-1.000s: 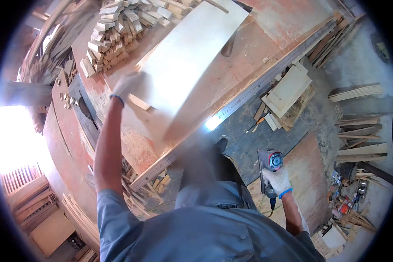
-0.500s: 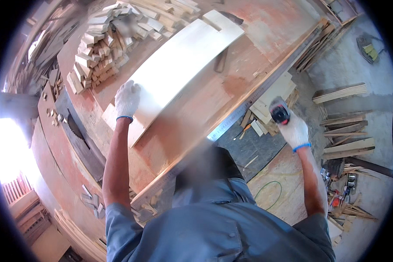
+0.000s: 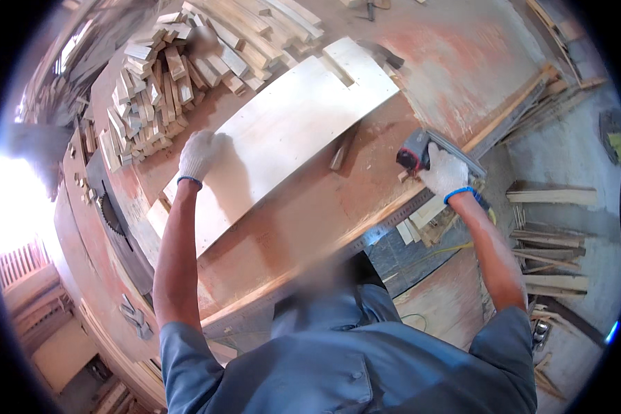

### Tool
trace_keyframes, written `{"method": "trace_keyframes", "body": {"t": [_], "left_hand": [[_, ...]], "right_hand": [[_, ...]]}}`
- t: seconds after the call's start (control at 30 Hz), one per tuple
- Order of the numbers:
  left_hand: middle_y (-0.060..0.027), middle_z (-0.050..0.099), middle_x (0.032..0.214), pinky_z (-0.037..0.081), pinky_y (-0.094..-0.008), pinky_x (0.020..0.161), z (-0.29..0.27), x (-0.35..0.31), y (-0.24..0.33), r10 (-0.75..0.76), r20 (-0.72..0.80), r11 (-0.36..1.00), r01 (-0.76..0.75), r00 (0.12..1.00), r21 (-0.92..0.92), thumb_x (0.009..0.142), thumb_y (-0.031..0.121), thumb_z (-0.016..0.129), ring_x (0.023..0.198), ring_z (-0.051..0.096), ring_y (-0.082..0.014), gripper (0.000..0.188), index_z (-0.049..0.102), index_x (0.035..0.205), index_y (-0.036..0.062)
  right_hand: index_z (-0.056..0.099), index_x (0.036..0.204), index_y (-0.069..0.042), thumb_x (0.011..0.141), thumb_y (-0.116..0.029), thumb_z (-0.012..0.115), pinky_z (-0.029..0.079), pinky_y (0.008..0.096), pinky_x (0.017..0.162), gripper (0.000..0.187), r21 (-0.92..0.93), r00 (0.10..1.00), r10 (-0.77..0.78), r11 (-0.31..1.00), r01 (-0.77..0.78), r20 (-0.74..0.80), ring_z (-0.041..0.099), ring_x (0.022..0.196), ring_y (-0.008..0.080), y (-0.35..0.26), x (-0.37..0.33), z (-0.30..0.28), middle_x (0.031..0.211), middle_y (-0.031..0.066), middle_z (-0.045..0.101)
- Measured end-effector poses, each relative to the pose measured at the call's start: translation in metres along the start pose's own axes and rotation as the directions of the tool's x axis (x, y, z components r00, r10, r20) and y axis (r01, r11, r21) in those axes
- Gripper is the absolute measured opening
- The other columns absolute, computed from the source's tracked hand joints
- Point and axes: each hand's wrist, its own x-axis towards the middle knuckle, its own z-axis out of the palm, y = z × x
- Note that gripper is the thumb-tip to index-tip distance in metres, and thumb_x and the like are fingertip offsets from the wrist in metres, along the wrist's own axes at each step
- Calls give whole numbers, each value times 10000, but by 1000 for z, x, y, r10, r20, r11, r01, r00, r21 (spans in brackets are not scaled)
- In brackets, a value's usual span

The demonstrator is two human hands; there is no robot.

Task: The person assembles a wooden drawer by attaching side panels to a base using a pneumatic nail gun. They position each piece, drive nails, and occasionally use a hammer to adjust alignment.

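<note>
A long pale board lies slantwise on the worktable, with a notch near its far right end. My left hand, in a white knitted glove, is closed at the board's far left edge, its fingers partly hidden. In my gloved right hand is a nail gun with a dark, red-trimmed head and a long grey magazine. It is held above the table's near edge, apart from the board. Beneath the board's near edge, a dark bar sticks out.
Cut wood blocks are heaped beyond the board. A toothed saw blade shows at the left, above several metal pieces. A ruler strip runs along the table's near edge. Planks stand on the floor at right.
My right hand has brought the nail gun up and leftward, from beside the table to over its near edge. My left hand stays at the board, and the view has shifted slightly.
</note>
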Motion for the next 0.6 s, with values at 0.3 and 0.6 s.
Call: {"method": "trace_keyframes", "body": {"t": [0.3,0.6], "left_hand": [[-191,651,935,510,-458,834,-87,-52,65,62,75,995,-55,995,-88,875,314,755,925,631,-382,316,680,932,13],[-115,628,962,529,-467,800,-92,-200,200,58,7,995,-57,998,-80,795,111,709,902,652,-338,258,614,1035,101]], "right_hand": [[685,1150,-50,926,-334,716,547,446,839,363,507,963,-118,831,230,-243,708,956,359,-14,64,-121,965,170,725],[674,1255,-5,958,-438,683,557,430,926,526,204,651,-758,635,745,-16,712,1048,388,-214,153,-212,1170,223,732]]}}
